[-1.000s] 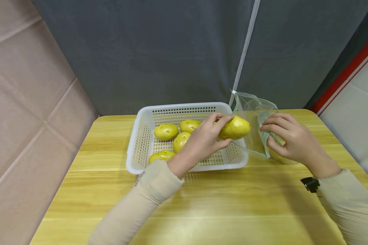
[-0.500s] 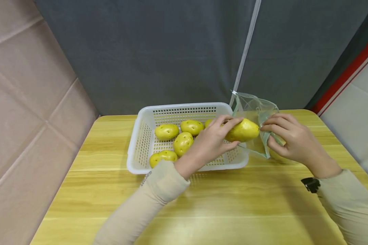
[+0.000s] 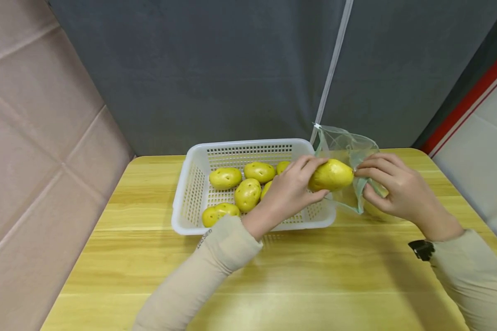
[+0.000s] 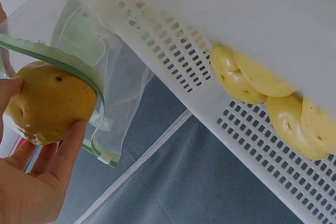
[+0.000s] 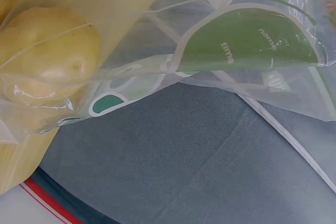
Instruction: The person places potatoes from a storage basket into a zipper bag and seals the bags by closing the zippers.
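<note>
My left hand (image 3: 287, 191) grips a yellow potato (image 3: 332, 175) at the mouth of a clear zip bag (image 3: 343, 140). In the left wrist view, the potato (image 4: 51, 103) sits within the bag's green-edged opening (image 4: 79, 66), fingers and thumb around it. My right hand (image 3: 395, 188) pinches the near side of the bag's rim and keeps the mouth spread. Through the plastic in the right wrist view, another potato (image 5: 50, 59) lies inside the bag, beside a printed green label (image 5: 252, 38). The right hand's fingers are out of that view.
A white perforated basket (image 3: 248, 144) stands left of the bag on the wooden table (image 3: 298, 276). Several potatoes (image 3: 247, 195) lie in it, partly covered by my left arm. A grey curtain (image 3: 190, 73) hangs behind the table.
My left hand has moved right with the potato, from over the basket's right end to the bag's mouth. The right hand and the bag have barely moved.
</note>
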`<action>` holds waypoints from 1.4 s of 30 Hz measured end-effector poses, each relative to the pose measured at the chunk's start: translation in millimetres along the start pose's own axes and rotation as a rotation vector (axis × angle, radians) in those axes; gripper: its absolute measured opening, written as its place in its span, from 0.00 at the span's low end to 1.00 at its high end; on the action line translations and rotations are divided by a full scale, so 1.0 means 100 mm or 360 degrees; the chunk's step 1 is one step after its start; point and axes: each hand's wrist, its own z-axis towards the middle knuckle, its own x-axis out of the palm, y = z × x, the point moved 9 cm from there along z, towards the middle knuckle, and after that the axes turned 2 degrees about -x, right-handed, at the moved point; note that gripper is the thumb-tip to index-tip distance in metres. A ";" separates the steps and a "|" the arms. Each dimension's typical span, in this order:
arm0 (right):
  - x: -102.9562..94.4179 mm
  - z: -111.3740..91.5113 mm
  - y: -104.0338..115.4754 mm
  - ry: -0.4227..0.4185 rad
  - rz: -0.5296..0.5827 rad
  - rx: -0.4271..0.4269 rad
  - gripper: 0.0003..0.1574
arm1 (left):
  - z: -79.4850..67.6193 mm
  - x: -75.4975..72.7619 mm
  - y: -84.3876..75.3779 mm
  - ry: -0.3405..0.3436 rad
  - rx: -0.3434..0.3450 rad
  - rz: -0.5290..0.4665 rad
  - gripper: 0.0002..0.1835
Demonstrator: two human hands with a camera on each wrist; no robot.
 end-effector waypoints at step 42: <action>-0.19 0.00 -0.04 -0.0193 0.0018 0.0029 0.31 | -0.05 -0.21 0.19 0.0117 0.0019 -0.0194 0.24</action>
